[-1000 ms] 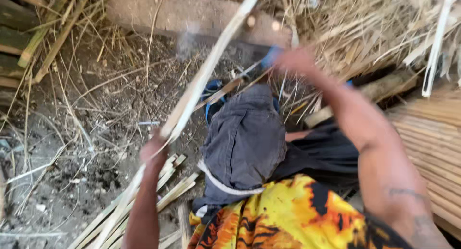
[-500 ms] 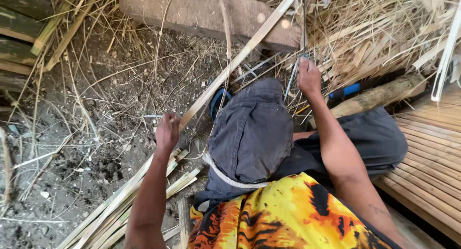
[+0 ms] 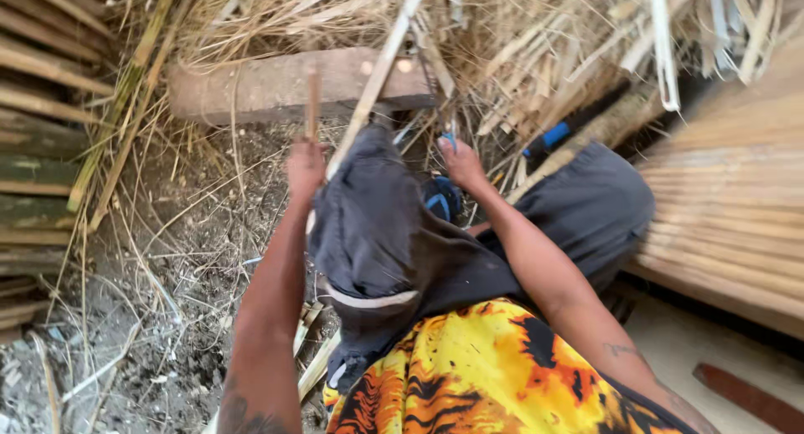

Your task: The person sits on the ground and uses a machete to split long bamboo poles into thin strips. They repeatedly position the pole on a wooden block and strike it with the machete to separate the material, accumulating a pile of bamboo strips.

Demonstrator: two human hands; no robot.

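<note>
My left hand (image 3: pixel 306 168) is closed around a long pale bamboo strip (image 3: pixel 381 66) that slants from the ground at the lower left up to the top middle. A thin stick (image 3: pixel 311 99) stands up just above that hand. My right hand (image 3: pixel 461 162) is beyond my raised knee in dark shorts (image 3: pixel 377 233). It grips a small tool, of which only a blue end (image 3: pixel 449 138) shows; its blade is hidden. The two hands are about a hand's width apart, on either side of the strip.
A thick wooden block (image 3: pixel 260 87) lies across the back with dry straw (image 3: pixel 536 41) heaped behind it. Stacked bamboo slats (image 3: pixel 737 191) fill the right side, and green poles (image 3: pixel 33 179) the left. A blue sandal (image 3: pixel 440 201) and another blue-handled tool (image 3: pixel 553 135) lie near my right hand.
My left hand has slid up the bamboo strip, away from the ground. My right hand has dropped from the straw toward my knee. The strip now stands steeper.
</note>
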